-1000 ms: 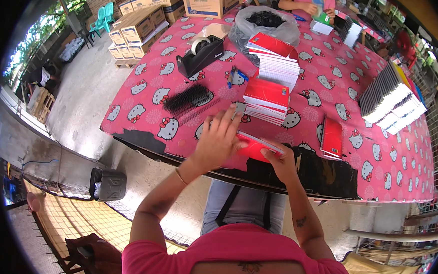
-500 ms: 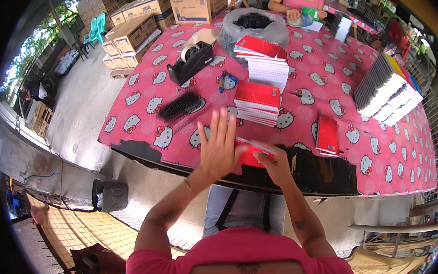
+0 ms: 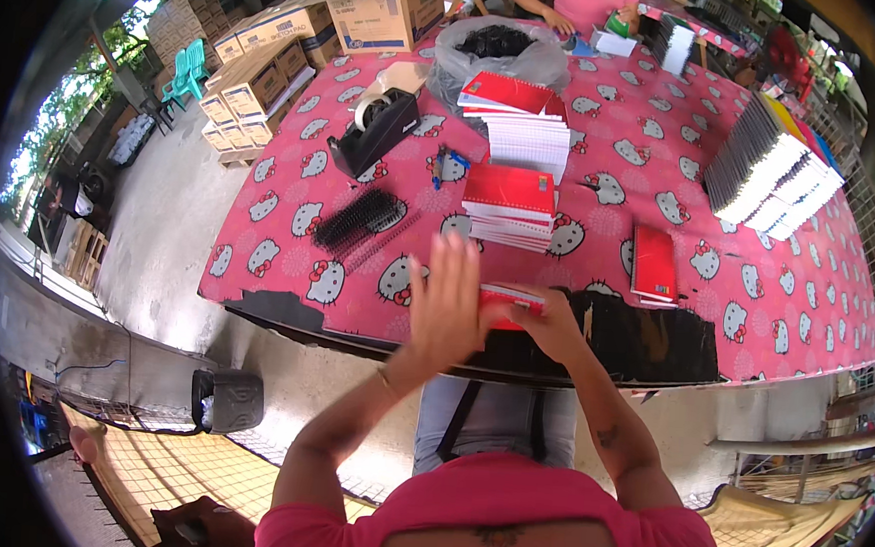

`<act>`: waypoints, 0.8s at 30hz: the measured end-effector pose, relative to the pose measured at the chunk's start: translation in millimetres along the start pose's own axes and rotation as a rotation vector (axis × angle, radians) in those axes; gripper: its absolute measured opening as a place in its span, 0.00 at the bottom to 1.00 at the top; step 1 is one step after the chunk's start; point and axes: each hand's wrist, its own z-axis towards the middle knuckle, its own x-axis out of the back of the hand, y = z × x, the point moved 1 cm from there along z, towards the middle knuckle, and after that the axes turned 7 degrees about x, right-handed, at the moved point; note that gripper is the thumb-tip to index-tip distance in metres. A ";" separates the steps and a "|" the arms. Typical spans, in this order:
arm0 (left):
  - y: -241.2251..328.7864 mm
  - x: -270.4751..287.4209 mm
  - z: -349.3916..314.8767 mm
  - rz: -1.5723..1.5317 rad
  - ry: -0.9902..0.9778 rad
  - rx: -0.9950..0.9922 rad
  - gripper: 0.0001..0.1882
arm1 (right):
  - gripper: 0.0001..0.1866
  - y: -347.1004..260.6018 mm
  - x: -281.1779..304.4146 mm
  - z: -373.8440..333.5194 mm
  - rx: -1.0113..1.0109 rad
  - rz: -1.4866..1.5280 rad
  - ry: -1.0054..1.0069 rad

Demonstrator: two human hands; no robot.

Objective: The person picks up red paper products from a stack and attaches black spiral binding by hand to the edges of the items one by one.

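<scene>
A small red notebook (image 3: 512, 296) is at the table's near edge, partly covered by my hands. My right hand (image 3: 553, 326) grips it at its right side, thumb across the cover. My left hand (image 3: 445, 309) stands upright against its left side, fingers stretched out and slightly blurred. Just beyond are stacked red-covered notebooks (image 3: 510, 188), with a taller stack of loose-leaved red notebooks (image 3: 526, 134) behind. To the left lies a heap of black spiral binding coils (image 3: 359, 219). Another red notebook (image 3: 655, 262) lies to the right.
A black tape dispenser (image 3: 374, 134), blue-handled tool (image 3: 444, 166) and clear plastic bag of black coils (image 3: 496, 56) stand farther back. Bound notebooks (image 3: 769, 174) are piled at right. Cartons (image 3: 383, 14) rise at far left. A co-worker (image 3: 584, 2) sits across the table.
My left hand has shifted slightly right and down along the notebook. The notebook is tilted a little differently in my right hand. Across the table, the co-worker's hands have moved.
</scene>
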 end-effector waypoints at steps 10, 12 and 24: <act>-6.6 -19.0 -1.5 -0.020 -0.042 -0.016 0.46 | 0.17 31.3 -1.1 6.6 0.131 -0.090 -0.002; 9.3 -19.9 -31.6 -0.047 -0.174 -0.055 0.46 | 0.16 40.3 0.8 5.5 0.045 -0.054 0.030; -5.9 -14.6 7.4 -0.218 -0.033 -0.078 0.34 | 0.16 51.5 6.3 8.3 0.132 -0.096 -0.107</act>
